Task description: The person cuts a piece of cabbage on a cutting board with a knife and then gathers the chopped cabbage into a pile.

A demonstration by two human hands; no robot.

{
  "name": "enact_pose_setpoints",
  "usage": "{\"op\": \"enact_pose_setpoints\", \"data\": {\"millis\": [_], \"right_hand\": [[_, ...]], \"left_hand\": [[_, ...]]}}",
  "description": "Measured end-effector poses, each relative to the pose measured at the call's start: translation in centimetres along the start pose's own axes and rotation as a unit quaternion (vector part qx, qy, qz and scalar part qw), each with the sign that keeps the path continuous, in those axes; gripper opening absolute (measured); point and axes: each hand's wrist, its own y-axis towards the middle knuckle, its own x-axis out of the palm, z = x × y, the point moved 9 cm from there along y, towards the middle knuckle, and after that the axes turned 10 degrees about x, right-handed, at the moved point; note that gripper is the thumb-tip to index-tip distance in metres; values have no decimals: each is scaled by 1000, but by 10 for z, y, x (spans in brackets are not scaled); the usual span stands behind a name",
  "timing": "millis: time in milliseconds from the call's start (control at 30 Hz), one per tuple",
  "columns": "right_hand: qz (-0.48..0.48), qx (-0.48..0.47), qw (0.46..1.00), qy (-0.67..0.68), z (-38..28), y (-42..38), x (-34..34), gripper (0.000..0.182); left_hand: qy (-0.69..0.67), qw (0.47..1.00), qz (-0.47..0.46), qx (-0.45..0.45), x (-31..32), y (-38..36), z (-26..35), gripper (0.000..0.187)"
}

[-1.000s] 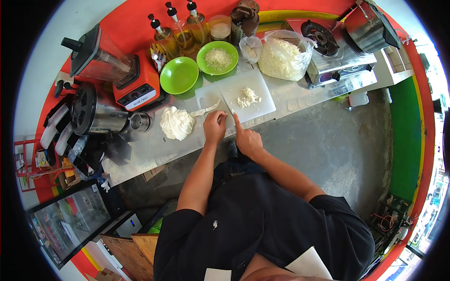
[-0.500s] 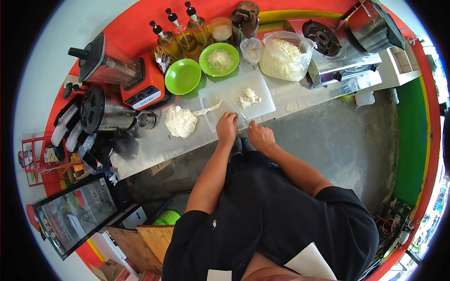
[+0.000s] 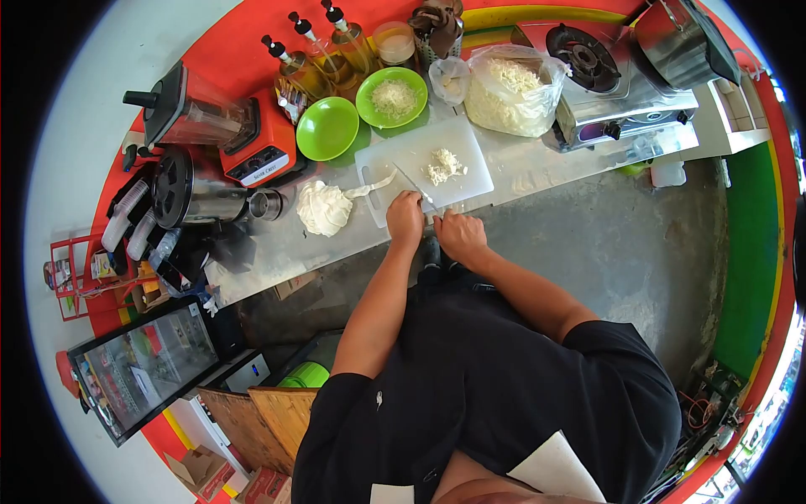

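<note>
My right hand [image 3: 461,237] is closed around the handle of a knife [image 3: 413,183]. The blade points away to the upper left over a white cutting board [image 3: 386,160]. Beside it, my left hand [image 3: 405,220] rests at the board's front edge with curled fingers; whatever they may hold is hidden. A small heap of chopped white cheese [image 3: 445,166] lies on the board, right of the blade. To the left, a ball of white string cheese [image 3: 324,208] sits on the metal counter, and one strip [image 3: 372,186] from it reaches onto the board.
Behind the board stand an empty green bowl [image 3: 327,128], a green plate of shredded cheese [image 3: 394,110] and a plastic bag of white shreds [image 3: 512,105]. A gas stove [image 3: 621,122] is at right, a red blender [image 3: 259,160] at left. Oil bottles [image 3: 303,77] line the wall.
The blade has shifted to the left, away from the chopped heap. My right hand has moved slightly left, closer to my left hand. The whole view has also shifted a little.
</note>
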Motion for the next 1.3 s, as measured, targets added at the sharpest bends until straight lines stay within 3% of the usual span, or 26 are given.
{"op": "enact_pose_setpoints", "data": {"millis": [267, 600, 867, 1100, 1167, 1300], "right_hand": [[-22, 1, 998, 50, 13, 14, -6, 44], [-51, -5, 999, 17, 20, 14, -5, 44], [-63, -38, 996, 41, 22, 14, 2, 45], [-83, -38, 993, -80, 8, 5, -7, 44], [-84, -91, 985, -120, -1, 2, -4, 44], [-88, -53, 990, -98, -4, 0, -4, 44]], "left_hand": [[14, 1000, 0, -19, -1, -2, 4, 8], [-9, 999, 30, -33, -6, -4, 7, 8], [16, 999, -38, -27, -1, 0, 3, 10], [13, 999, -38, -9, 2, 0, 0, 12], [30, 999, -40, 7, 0, -1, 0, 12], [-7, 1000, -9, 16, -3, -8, 2, 8]]}}
